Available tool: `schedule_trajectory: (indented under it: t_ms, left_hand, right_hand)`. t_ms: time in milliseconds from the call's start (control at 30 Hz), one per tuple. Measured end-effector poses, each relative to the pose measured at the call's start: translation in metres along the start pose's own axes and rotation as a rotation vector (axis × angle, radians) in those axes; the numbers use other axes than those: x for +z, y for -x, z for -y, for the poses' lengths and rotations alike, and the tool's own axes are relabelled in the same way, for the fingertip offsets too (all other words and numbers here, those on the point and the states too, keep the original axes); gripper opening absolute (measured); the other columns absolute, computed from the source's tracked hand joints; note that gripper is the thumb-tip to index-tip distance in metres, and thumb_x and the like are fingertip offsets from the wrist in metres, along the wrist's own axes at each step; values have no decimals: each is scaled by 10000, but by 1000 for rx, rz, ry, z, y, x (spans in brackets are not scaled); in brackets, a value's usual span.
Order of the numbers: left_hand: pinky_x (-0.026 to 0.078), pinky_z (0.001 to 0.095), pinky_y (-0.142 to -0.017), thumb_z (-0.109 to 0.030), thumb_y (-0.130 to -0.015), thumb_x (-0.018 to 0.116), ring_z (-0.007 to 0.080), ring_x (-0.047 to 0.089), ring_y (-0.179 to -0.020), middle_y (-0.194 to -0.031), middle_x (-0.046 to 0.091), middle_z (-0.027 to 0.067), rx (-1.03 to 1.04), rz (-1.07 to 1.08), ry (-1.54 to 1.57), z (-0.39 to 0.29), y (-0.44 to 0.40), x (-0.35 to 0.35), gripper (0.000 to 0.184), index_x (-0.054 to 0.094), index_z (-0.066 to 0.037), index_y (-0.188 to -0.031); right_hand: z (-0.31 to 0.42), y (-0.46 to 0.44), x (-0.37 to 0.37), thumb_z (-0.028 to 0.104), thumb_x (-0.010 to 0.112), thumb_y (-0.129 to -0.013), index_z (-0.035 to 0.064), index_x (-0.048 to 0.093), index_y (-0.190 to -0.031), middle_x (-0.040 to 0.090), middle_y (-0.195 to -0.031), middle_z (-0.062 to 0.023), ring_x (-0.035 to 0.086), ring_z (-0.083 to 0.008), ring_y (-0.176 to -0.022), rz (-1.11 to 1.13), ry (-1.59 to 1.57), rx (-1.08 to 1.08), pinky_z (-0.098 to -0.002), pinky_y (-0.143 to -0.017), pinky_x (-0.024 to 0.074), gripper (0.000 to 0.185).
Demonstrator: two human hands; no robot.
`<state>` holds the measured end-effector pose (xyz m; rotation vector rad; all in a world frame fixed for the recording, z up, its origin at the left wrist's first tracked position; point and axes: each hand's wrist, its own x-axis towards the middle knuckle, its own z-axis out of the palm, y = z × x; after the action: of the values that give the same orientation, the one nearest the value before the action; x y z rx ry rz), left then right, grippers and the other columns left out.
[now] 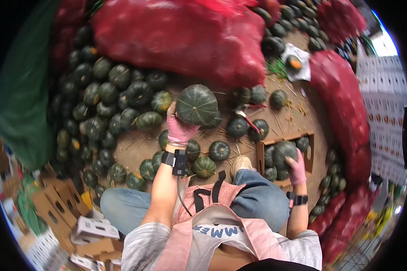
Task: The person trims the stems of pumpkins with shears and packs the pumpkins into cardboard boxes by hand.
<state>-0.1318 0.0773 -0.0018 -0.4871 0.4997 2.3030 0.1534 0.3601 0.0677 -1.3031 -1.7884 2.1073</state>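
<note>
My left hand (181, 130), in a pink glove, is closed around the lower left side of a large dark green kabocha pumpkin (196, 105), held up above the floor. To the right, my gloved right hand (298, 169) grips another kabocha pumpkin (282, 152) at its right side. That pumpkin is over a cardboard box (310, 159), on top of several pumpkins in it; whether it rests on them I cannot tell. A red-handled knife (248, 122) lies by two pumpkins between my hands.
A big heap of pumpkins (107, 92) fills the left. Large red mesh sacks (181, 40) lie ahead, and another (343, 99) runs along the right. Stacked printed cartons (384, 99) stand far right; cardboard boxes (54, 207) lie at lower left. Loose pumpkins (219, 151) sit near my foot (241, 165).
</note>
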Motion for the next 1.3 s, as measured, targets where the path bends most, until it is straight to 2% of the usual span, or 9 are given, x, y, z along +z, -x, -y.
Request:
schedule_trajectory:
  t_ms: [267, 367, 533, 667, 767, 867, 1067, 1167, 1300]
  left_hand:
    - [434, 465, -976, -376, -827, 621, 296, 539, -1134, -1251, 539, 139, -106, 241, -535, 64, -21, 13, 555, 501, -48, -1258]
    - [496, 382, -878, -368, -826, 638, 249, 578, -1030, -1154, 556, 126, -133, 331, -767, 98, -12, 28, 558, 443, -54, -1245]
    - [345, 491, -962, -494, -745, 665, 426, 391, -1149, -1277, 407, 246, 271, 976, -2180, 162, 3, 53, 643, 506, -162, -1271]
    - [337, 483, -984, -461, -632, 761, 417, 400, -1185, -1328, 394, 225, 85, 655, -2666, 138, 16, 17, 734, 507, -194, -1267]
    - [332, 486, -989, -461, -567, 802, 385, 373, -1222, -1363, 361, 193, -48, 458, -2961, 115, 30, -9, 768, 517, -240, -1246]
    - [350, 523, -973, -511, -596, 784, 413, 354, -1222, -1374, 332, 195, 153, 253, -2884, 85, 32, -23, 761, 513, -219, -1245]
    - [405, 469, -925, -422, -565, 821, 389, 448, -1107, -1219, 452, 194, 275, -19, -2714, 35, -14, -56, 796, 498, -170, -1248]
    - [412, 459, -907, -400, -545, 836, 372, 471, -1084, -1177, 491, 182, 91, 155, -2733, 31, -14, -49, 840, 483, -113, -1251]
    - [359, 436, -1002, -400, -537, 833, 369, 417, -1155, -1211, 474, 207, 212, 65, -2543, 16, -7, -78, 880, 468, -32, -1248]
  right_hand:
    - [-53, -79, 99, 228, 775, -712, 31, 370, -1344, 488, -1278, -130, 470, -204, -1177, 443, 278, -130, -341, -999, 389, 776]
    - [-28, -46, 86, 222, 794, -694, 50, 350, -1358, 488, -1259, -108, 454, -180, -1183, 524, -478, -123, -333, -1003, 381, 817]
    - [-49, -3, 2, 93, 740, -692, 23, 514, -1164, 609, -1056, -59, 574, -161, -992, -127, -437, -100, -305, -899, 453, 528]
    - [-116, -14, -104, 181, 767, -715, 3, 417, -1200, 571, -1058, -160, 612, -259, -908, -1083, -392, 79, -413, -761, 539, 624]
    - [-134, -41, -156, 223, 744, -753, 21, 408, -1234, 585, -1092, -143, 616, -249, -905, -1153, -92, 119, -409, -756, 527, 620]
    - [-151, -46, -177, 248, 658, -840, 57, 441, -1273, 595, -1142, -87, 611, -252, -935, -830, -537, 76, -403, -794, 507, 520]
    - [-165, -22, -157, 188, 563, -804, 134, 399, -1365, 528, -1259, -219, 522, -362, -1151, -962, 591, 458, -388, -989, 405, 587]
    - [-164, 21, -116, 160, 533, -830, 99, 466, -1292, 514, -1267, -200, 496, -350, -1174, -779, 847, 65, -401, -978, 413, 471]
    - [-151, 49, -68, 9, 530, -859, 27, 435, -1309, 516, -1261, -118, 552, -194, -1100, -416, 213, 58, -307, -942, 447, 460]
